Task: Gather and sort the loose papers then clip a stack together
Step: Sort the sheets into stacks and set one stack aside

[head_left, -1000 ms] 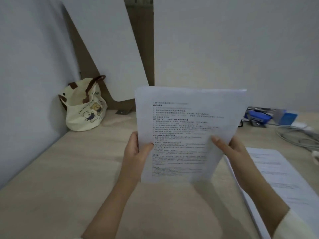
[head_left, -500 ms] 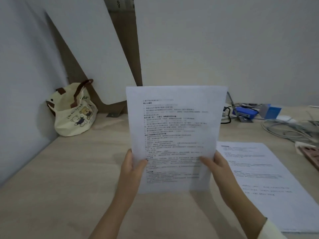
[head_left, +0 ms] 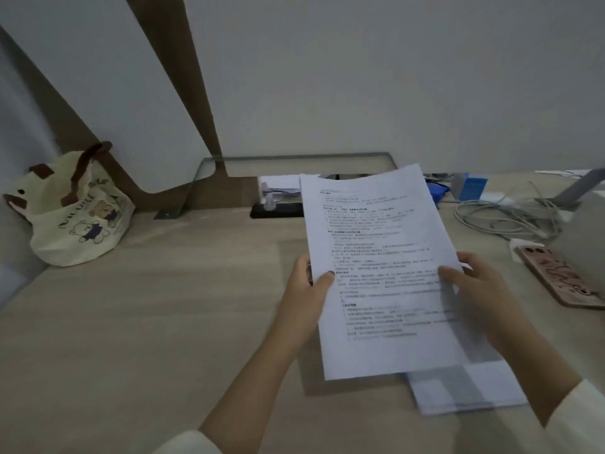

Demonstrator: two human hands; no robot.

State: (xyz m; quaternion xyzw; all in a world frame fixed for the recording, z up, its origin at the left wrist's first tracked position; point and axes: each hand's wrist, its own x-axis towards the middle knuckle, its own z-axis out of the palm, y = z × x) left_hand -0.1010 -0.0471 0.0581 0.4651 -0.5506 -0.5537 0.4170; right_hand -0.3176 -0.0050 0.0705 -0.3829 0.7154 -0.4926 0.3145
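A printed white sheet (head_left: pixel 386 273) is held low over the wooden desk (head_left: pixel 147 322), tilted slightly to the left. My left hand (head_left: pixel 306 290) grips its left edge, thumb on the printed face. My right hand (head_left: pixel 481 286) holds the right edge, thumb on top and fingers behind. Under the sheet lies a stack of white papers (head_left: pixel 468 388) on the desk, mostly hidden; only its near corner shows. No clip is visible.
A cream tote bag (head_left: pixel 72 211) with bear prints sits at the far left by the wall. A phone in a pink case (head_left: pixel 559 276) lies at the right. Grey cables (head_left: pixel 504 214), a blue box (head_left: pixel 471 188) and a black cable slot (head_left: pixel 278 209) line the back.
Both hands have brought the sheet down and to the right, from upright in front of me to low over the stack on the desk. The view has tilted down and right.
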